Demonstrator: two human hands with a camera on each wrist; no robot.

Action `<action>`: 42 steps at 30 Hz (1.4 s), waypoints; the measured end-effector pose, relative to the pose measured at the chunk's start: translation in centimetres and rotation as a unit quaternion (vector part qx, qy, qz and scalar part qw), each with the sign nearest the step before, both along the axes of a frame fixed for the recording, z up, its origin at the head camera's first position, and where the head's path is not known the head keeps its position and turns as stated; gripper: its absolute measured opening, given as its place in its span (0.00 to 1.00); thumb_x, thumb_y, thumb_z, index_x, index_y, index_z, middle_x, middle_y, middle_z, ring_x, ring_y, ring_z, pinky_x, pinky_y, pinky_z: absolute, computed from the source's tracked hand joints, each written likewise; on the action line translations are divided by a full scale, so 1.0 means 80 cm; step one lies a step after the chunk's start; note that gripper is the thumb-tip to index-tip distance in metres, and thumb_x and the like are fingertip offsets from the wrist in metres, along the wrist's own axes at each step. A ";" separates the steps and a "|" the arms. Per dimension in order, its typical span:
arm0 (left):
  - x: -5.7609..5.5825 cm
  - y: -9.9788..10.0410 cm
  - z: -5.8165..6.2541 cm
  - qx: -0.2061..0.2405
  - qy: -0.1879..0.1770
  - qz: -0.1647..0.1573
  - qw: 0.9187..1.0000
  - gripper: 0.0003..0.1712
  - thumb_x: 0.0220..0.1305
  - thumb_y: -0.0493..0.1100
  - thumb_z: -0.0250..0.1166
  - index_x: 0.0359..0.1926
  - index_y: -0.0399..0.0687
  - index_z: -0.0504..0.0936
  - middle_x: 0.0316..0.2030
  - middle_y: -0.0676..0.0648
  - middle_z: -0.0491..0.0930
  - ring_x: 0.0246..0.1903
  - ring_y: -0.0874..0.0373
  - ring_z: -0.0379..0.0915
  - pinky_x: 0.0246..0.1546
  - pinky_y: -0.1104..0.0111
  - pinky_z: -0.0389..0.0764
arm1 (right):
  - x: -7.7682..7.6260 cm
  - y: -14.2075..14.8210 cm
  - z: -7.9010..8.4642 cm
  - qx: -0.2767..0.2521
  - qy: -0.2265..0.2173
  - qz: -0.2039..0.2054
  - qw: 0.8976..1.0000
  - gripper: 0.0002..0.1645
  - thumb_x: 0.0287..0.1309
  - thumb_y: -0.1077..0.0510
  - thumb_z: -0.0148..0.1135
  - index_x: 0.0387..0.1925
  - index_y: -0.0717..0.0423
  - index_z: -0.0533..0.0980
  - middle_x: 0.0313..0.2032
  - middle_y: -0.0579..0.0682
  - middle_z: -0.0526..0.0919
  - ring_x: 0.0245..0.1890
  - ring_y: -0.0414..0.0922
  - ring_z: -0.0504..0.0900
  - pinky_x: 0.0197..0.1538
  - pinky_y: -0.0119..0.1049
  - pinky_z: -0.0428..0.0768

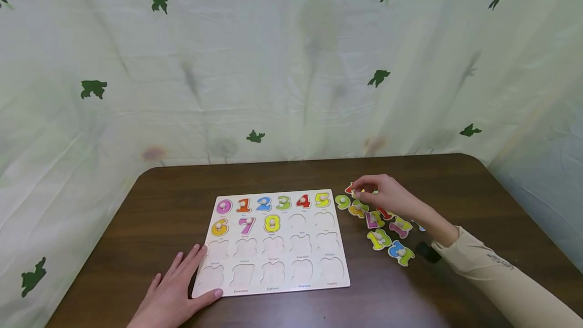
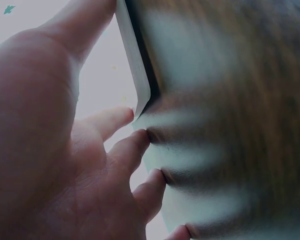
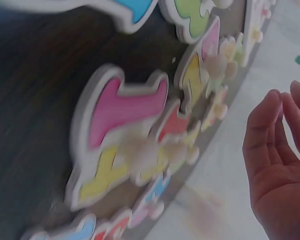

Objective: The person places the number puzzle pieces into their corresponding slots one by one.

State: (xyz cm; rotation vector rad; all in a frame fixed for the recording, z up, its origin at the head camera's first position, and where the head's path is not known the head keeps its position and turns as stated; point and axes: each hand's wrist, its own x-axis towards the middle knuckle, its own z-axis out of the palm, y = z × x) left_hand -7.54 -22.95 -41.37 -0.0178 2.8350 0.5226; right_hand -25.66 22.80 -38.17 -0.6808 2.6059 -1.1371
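A white number puzzle board [image 1: 342, 278] lies on the table, with colourful knobbed numbers from 0 [image 1: 223, 207] to 8 [image 1: 272, 223] sitting in its upper two rows. My left hand [image 1: 170, 287] rests at its near left corner, fingers spread along the left edge and thumb at the front edge. Over the loose pieces beyond the board's right side hovers my right hand [image 1: 389, 197], thumb and fingers bent towards each other. Nothing shows between those fingertips in the right wrist view. A green 9 [image 1: 342, 202] and a red piece [image 1: 349, 189] lie close by its fingertips.
Several two-digit pieces lie loosely heaped right of the board, among them a pink and yellow one [image 3: 130, 115] and a blue and green one [image 1: 402, 253]. A dark round object [image 1: 428, 252] sits by the right sleeve. Behind the brown table [image 1: 150, 216] hangs a leaf-patterned curtain [image 1: 273, 65].
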 end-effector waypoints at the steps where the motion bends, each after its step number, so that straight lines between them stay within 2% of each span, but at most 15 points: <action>1: 0.000 0.000 0.000 -0.001 0.000 0.000 1.000 0.66 0.45 0.83 0.61 0.76 0.48 0.56 0.73 0.36 0.55 0.70 0.29 0.44 0.55 0.25 0.48 | -0.003 -0.004 -0.003 0.001 0.000 0.003 1.000 0.11 0.63 0.60 0.65 0.47 0.57 0.82 0.37 0.48 0.83 0.26 0.46 0.76 0.23 0.34 0.75; 6: 0.001 -0.001 0.001 0.001 -0.002 0.002 1.000 0.66 0.45 0.82 0.61 0.76 0.48 0.56 0.73 0.37 0.54 0.70 0.29 0.44 0.55 0.25 0.48 | -0.017 -0.022 -0.013 0.025 -0.003 0.023 0.999 0.11 0.60 0.62 0.67 0.45 0.58 0.82 0.35 0.46 0.83 0.24 0.43 0.75 0.24 0.34 0.75; 11: 0.001 0.000 0.002 0.004 -0.007 0.005 1.000 0.66 0.45 0.82 0.62 0.76 0.48 0.56 0.73 0.37 0.54 0.70 0.30 0.44 0.55 0.25 0.47 | -0.025 -0.030 -0.019 0.044 -0.016 0.040 0.998 0.12 0.59 0.64 0.67 0.45 0.59 0.82 0.35 0.47 0.83 0.28 0.45 0.77 0.27 0.36 0.77; 14: 0.000 0.000 0.002 0.006 -0.011 0.006 1.000 0.66 0.45 0.82 0.62 0.76 0.48 0.56 0.74 0.37 0.54 0.70 0.29 0.43 0.56 0.25 0.46 | -0.027 -0.031 -0.021 0.049 -0.024 0.044 0.998 0.11 0.59 0.64 0.68 0.44 0.59 0.82 0.34 0.48 0.83 0.29 0.46 0.77 0.28 0.36 0.77; 19: 0.000 0.001 0.003 0.006 -0.020 0.009 1.000 0.66 0.45 0.81 0.62 0.76 0.47 0.56 0.74 0.36 0.53 0.70 0.29 0.42 0.56 0.25 0.46 | -0.028 -0.030 -0.023 0.045 -0.032 0.047 0.997 0.09 0.58 0.64 0.69 0.42 0.58 0.83 0.33 0.48 0.82 0.25 0.44 0.75 0.26 0.36 0.76; 25: 0.001 -0.001 0.003 0.007 -0.012 0.005 1.000 0.66 0.45 0.81 0.62 0.76 0.48 0.57 0.74 0.37 0.53 0.70 0.29 0.43 0.56 0.25 0.46 | -0.029 -0.032 -0.026 0.041 -0.044 0.042 0.997 0.07 0.58 0.63 0.69 0.39 0.57 0.83 0.29 0.47 0.81 0.21 0.42 0.73 0.24 0.35 0.75; 33: 0.007 -0.003 0.003 0.012 -0.004 0.005 1.000 0.64 0.47 0.81 0.61 0.76 0.49 0.57 0.74 0.37 0.53 0.71 0.31 0.43 0.57 0.26 0.46 | -0.023 -0.031 -0.024 0.024 -0.037 0.024 0.999 0.07 0.59 0.62 0.68 0.40 0.57 0.83 0.30 0.46 0.83 0.23 0.43 0.76 0.26 0.34 0.76; 39: 0.008 -0.003 0.005 0.007 0.005 0.004 1.000 0.64 0.47 0.82 0.60 0.76 0.49 0.57 0.74 0.38 0.55 0.71 0.31 0.44 0.57 0.26 0.47 | -0.011 -0.033 -0.016 -0.001 -0.012 0.013 1.000 0.09 0.58 0.59 0.70 0.41 0.56 0.84 0.32 0.46 0.84 0.23 0.43 0.74 0.24 0.33 0.73; 42: 0.008 -0.001 0.006 0.008 0.010 0.002 1.000 0.64 0.47 0.82 0.60 0.76 0.50 0.57 0.74 0.38 0.55 0.71 0.31 0.44 0.57 0.26 0.47 | -0.003 -0.037 -0.011 -0.019 -0.013 0.012 1.000 0.09 0.59 0.59 0.70 0.41 0.56 0.84 0.33 0.47 0.83 0.22 0.45 0.74 0.24 0.33 0.73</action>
